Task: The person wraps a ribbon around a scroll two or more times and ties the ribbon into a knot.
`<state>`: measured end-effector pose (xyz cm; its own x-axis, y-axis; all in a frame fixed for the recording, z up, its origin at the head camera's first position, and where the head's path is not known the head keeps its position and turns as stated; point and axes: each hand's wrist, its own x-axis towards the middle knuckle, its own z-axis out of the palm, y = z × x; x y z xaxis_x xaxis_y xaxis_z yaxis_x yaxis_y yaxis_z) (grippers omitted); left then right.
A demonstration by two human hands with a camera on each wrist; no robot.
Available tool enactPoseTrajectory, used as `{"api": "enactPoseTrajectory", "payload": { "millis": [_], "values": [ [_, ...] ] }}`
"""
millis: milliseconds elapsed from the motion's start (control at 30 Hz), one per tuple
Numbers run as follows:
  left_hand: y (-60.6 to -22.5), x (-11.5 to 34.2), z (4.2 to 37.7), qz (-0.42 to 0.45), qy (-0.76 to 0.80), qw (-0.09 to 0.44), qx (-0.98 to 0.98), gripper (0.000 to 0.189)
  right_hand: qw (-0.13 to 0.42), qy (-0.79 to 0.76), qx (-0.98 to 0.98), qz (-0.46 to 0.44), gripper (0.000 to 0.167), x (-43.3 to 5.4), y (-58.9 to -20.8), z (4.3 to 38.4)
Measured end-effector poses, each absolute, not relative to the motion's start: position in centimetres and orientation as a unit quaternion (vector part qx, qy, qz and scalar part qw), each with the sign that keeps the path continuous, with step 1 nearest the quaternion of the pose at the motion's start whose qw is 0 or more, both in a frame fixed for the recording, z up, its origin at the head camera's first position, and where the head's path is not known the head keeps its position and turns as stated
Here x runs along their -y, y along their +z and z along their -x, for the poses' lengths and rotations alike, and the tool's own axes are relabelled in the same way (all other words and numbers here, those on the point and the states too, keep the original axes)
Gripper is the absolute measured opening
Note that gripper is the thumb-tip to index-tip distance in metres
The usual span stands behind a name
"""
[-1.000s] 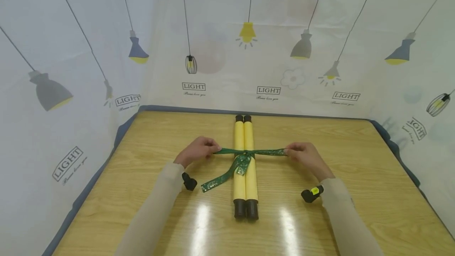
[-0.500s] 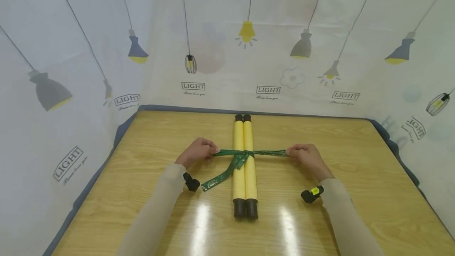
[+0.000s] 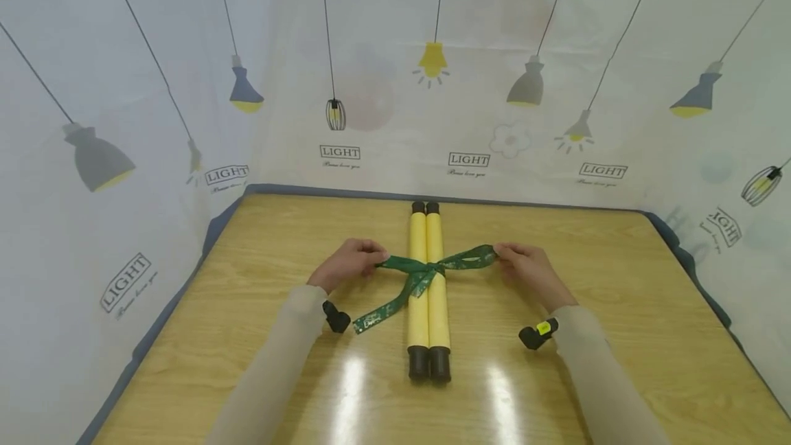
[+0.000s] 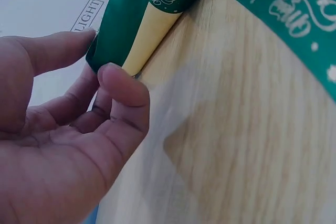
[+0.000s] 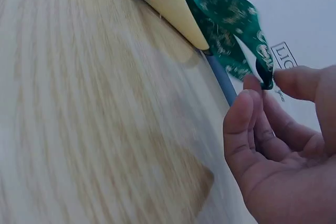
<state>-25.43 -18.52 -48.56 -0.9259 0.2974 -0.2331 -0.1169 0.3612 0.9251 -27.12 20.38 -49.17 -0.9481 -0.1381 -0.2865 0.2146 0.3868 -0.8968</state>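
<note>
Two yellow tubes (image 3: 435,314) with black end caps lie side by side on the table. A green ribbon (image 3: 378,316) with white printed lettering wraps their middle and is knotted on top, with loops going out to both sides. My left hand (image 3: 349,265) pinches the end of the left loop between thumb and fingers. On the other side, my right hand (image 3: 530,273) pinches the tip of the right loop, which stands spread and folded in the right wrist view. A loose tail hangs from the knot toward the front left, its tip near the tabletop.
The wooden table (image 3: 618,362) reaches back to a pale curtain (image 3: 402,129) printed with lamps, which encloses it at the back and both sides. Black wrist cameras, the left one (image 3: 336,318) and the right one (image 3: 537,333), sit below the hands.
Both loops were stretched nearly straight and narrow; now they are slacker and wider. The right hand has come slightly inward and up, raising its loop. The tubes stay in place.
</note>
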Motion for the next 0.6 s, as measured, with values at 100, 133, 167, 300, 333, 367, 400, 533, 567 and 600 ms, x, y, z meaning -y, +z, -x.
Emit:
{"api": "enactPoseTrajectory", "payload": {
  "millis": [100,133,167,300,333,367,400,533,567,600],
  "values": [
    [-48.9,18.4,25.7,-0.057,0.585,0.177,-0.79,0.039,0.157,-0.585,-0.795,-0.027,0.06,-19.5,-49.1,27.6],
    [-48.9,18.3,25.8,-0.059,0.592,0.175,-0.784,0.043,0.156,-0.592,-0.79,-0.026,0.059,-19.3,-49.2,27.7],
    [-49.0,18.4,25.8,-0.061,0.598,0.173,-0.78,0.046,0.155,-0.597,-0.787,-0.026,0.059,-19.2,-49.2,27.7],
    [-49.1,18.9,25.7,-0.065,0.606,0.163,-0.775,0.052,0.149,-0.594,-0.79,-0.013,0.067,-19.0,-49.4,27.5],
    [-49.2,19.1,25.5,-0.06,0.608,0.162,-0.775,0.053,0.148,-0.59,-0.793,-0.009,0.068,-19.1,-49.5,27.3],
    [-49.3,19.3,25.4,-0.055,0.608,0.16,-0.776,0.053,0.148,-0.585,-0.797,-0.007,0.07,-19.3,-49.6,27.1],
    [-49.5,19.6,25.3,-0.051,0.607,0.157,-0.778,0.053,0.146,-0.58,-0.801,-0.004,0.071,-19.5,-49.7,26.9],
    [-49.8,20.6,24.9,-0.03,0.607,0.136,-0.782,0.057,0.139,-0.553,-0.822,0.003,0.074,-20.9,-49.8,26.2],
    [-49.8,20.9,24.7,-0.026,0.601,0.127,-0.789,0.059,0.137,-0.542,-0.829,0.007,0.077,-21.3,-49.7,26.1],
    [-49.8,21.2,24.6,-0.021,0.594,0.117,-0.796,0.061,0.135,-0.531,-0.836,0.013,0.078,-21.7,-49.6,25.9]
  ]
}}
